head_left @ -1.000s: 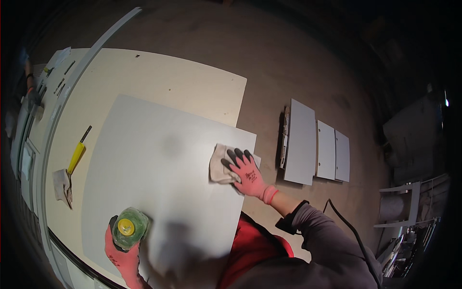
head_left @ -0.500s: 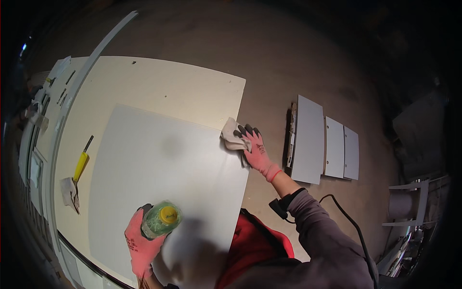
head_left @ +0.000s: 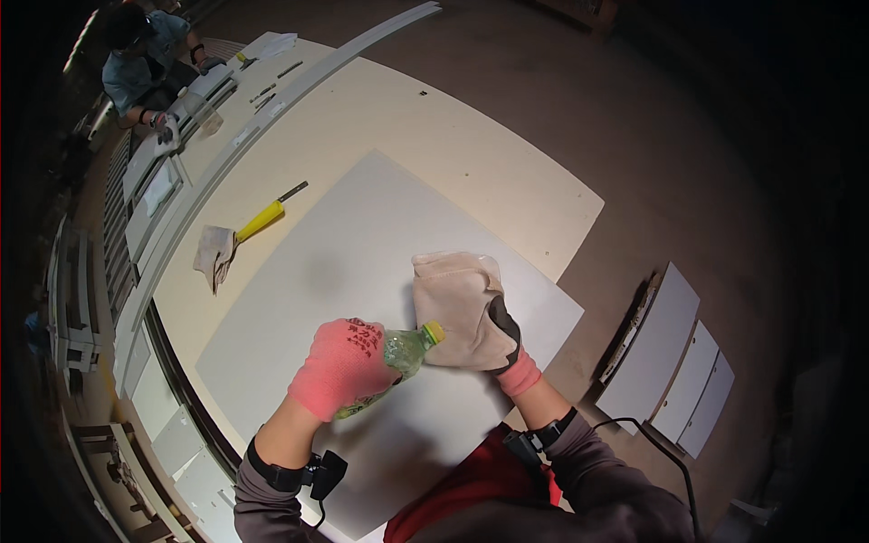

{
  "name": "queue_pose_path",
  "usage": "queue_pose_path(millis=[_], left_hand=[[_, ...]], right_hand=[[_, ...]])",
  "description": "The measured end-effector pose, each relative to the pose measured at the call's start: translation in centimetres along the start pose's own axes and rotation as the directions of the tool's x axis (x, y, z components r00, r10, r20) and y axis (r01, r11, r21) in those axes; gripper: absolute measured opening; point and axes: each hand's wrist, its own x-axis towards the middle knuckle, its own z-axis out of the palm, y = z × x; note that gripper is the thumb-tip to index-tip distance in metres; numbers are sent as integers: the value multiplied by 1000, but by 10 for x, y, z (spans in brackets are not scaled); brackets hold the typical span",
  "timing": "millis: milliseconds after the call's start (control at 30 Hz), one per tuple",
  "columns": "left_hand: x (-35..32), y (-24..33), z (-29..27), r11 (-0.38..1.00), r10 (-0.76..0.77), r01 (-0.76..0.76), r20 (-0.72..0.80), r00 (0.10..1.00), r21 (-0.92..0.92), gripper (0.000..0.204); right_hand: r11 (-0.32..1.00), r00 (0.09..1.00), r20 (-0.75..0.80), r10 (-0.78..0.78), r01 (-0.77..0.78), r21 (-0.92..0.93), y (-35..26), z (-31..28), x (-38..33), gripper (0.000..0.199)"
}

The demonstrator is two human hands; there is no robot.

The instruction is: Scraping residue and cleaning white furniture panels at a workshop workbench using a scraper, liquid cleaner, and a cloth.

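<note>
Head view: your left hand (head_left: 342, 366) grips the light, squeezable bottle (head_left: 398, 351) mid-body (likely slippery); your right hand (head_left: 502, 339) clutches the limp cloth (head_left: 457, 303).

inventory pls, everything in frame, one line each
bottle: 1, clear green with yellow cap, tipped toward the cloth
cloth: 1, beige, over the panel
panel: 1, white, flat on the board
board: 1, cream, under the panel
scraper: 1, yellow handle, left on the board
rag: 1, beige, beside the scraper
small panels: 3, white, on the floor right
co-worker: 1, top left
left hand: pink glove, holds the bottle
right hand: pink and black glove, holds the cloth
</note>
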Motion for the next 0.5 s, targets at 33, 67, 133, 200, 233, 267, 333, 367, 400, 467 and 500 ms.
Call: queue_pose_path(millis=[33, 67, 133, 200, 233, 267, 333, 367, 400, 467, 500], left_hand=[[0, 1, -10, 996, -84, 85, 66, 994, -19, 31], [-1, 1, -15, 985, -163, 169, 134, 977, -34, 32], [0, -9, -12, 985, -173, 174, 61, 983, -4, 31], [-2, -7, -24, 965, -261, 259, 145, 954, 33, 29], [-4, -7, -23, 963, -269, 268, 138, 953, 30, 29], [-7, -7, -20, 969, -246, 242, 169, 954, 44, 28], [-15, -9, -15, 972, -236, 230, 193, 952, 53, 27], [-21, -12, -13, 981, -193, 194, 213, 958, 18, 25], [-27, -16, -11, 987, -150, 158, 230, 962, -18, 23], [-35, -30, -9, 979, -172, 188, 178, 969, -79, 22], [-36, -41, -5, 978, -175, 182, 76, 982, -98, 24]], right_hand=[[999, 999, -20, 29, -30, -32, 4, -2, 5, 67], [996, 998, -42, 56, -58, -66, 7, -2, 10, 68], [989, 995, -23, 101, -103, -103, 11, 2, 13, 69], [979, 990, -6, 144, -143, -145, 12, 6, 21, 70], [976, 989, -8, 147, -146, -163, 11, 8, 26, 70], [972, 989, -11, 149, -149, -182, 9, 11, 31, 70], [977, 986, 2, 165, -163, -141, 8, 28, 35, 70], [980, 985, 8, 174, -173, -94, 8, 36, 39, 69], [978, 982, 18, 189, -186, -99, 12, 35, 41, 69], [897, 994, 46, 96, -66, -437, 23, 33, 41, 64], [495, 979, 201, -21, 185, -849, 30, 36, 45, 58]])
